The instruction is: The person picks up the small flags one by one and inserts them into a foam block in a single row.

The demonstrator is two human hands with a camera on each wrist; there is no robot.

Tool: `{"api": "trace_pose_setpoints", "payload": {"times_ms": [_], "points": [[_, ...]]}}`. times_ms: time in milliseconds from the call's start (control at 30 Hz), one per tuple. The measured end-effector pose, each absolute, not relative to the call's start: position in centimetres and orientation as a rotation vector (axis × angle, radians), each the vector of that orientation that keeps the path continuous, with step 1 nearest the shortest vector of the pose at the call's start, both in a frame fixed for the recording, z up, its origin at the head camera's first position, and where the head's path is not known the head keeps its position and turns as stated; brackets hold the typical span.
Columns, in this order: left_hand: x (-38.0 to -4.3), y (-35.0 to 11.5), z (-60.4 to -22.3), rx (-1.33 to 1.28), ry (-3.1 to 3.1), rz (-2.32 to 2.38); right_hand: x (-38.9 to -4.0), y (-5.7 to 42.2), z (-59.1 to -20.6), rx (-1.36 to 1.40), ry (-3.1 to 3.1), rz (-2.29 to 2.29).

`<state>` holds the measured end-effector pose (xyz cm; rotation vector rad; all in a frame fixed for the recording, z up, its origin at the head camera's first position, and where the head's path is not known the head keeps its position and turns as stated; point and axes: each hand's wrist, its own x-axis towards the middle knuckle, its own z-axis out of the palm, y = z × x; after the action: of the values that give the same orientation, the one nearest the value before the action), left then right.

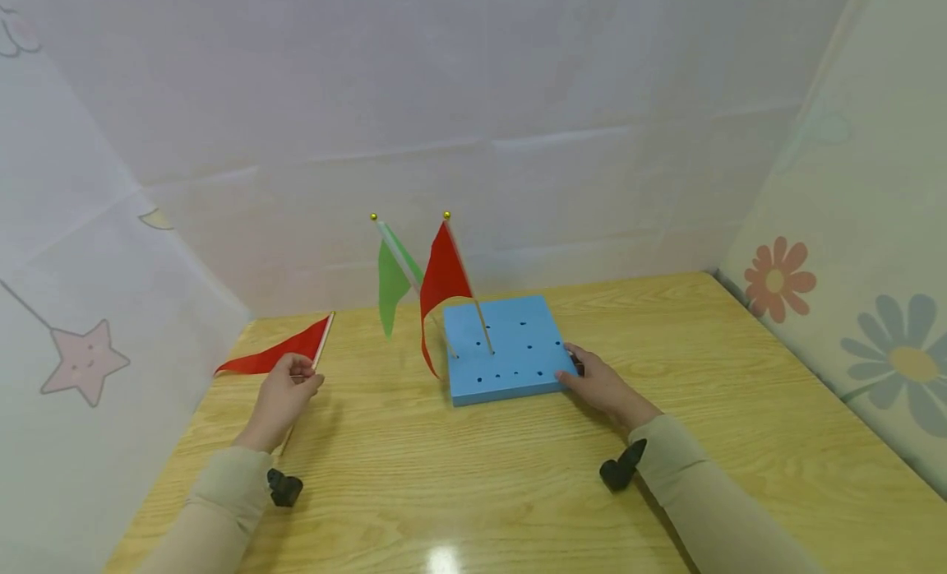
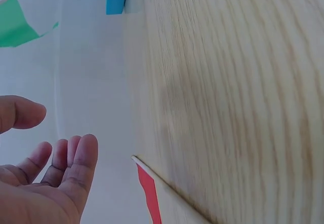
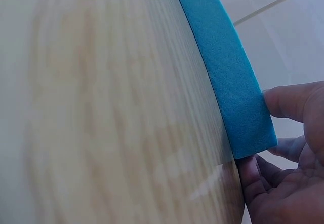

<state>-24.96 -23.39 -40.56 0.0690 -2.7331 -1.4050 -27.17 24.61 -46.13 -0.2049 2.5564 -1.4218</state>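
The left hand has its fingers parted and loose, just beside the loose red flag lying on the table. The right hand grips the near right corner of the board, thumb on its upper edge; some fingertips seem hidden behind it. A green flag and upright red flag lean left from its holes. A star decorates the wall.

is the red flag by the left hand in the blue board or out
Out: the head view shows the red flag and its stick left of the blue board, not touching it.
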Motion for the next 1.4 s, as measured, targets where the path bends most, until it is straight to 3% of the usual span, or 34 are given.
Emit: {"api": "trace_pose_setpoints", "payload": {"times_ms": [1400], "points": [[-22.7,-29.9,-41.2,0.178,-2.984,-1.45,-27.2,24.6,-46.3,-0.206,2.58,-1.406]]}}
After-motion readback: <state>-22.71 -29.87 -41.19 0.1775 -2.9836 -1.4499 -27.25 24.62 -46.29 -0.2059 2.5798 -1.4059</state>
